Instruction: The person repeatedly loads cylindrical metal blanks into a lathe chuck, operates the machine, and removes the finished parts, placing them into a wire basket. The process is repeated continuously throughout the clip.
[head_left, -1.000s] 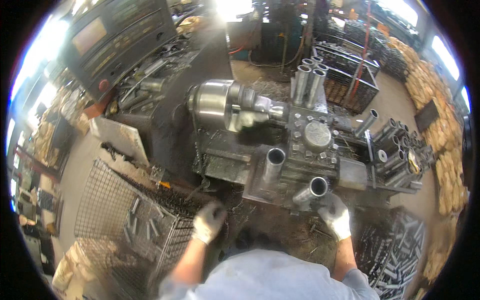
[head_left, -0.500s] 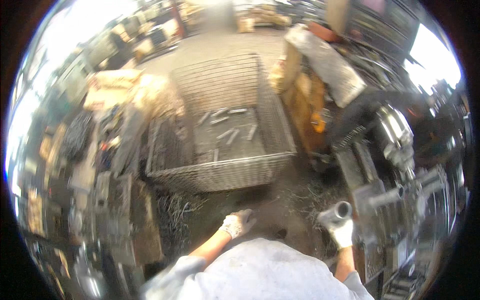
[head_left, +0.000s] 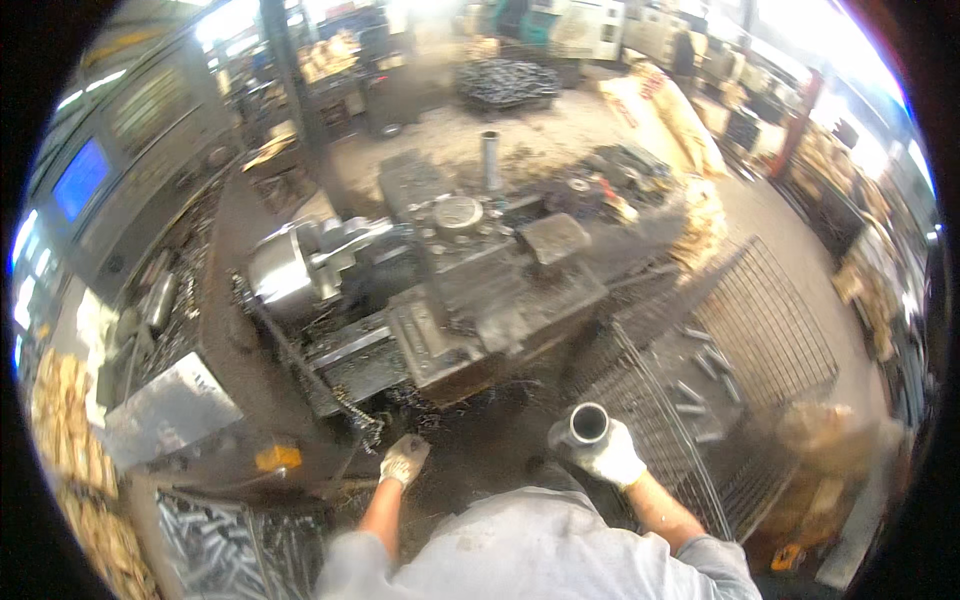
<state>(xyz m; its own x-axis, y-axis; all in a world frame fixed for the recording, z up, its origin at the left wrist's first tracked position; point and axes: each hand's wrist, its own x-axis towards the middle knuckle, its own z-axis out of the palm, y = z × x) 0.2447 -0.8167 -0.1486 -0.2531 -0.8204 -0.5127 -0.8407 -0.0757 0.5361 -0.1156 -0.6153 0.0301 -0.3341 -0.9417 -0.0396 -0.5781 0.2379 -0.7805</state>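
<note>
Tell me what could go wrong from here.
The metal tube might slip from the gloved right hand, its only visible support. The gloved left hand could snag on the ragged dark strand nearby. The bare right forearm might scrape the wire basket.

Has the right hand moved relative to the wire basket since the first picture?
Yes. The view turned too, but the right hand, now holding a metal tube, went from well right of the wire basket to close by its left edge.
</note>
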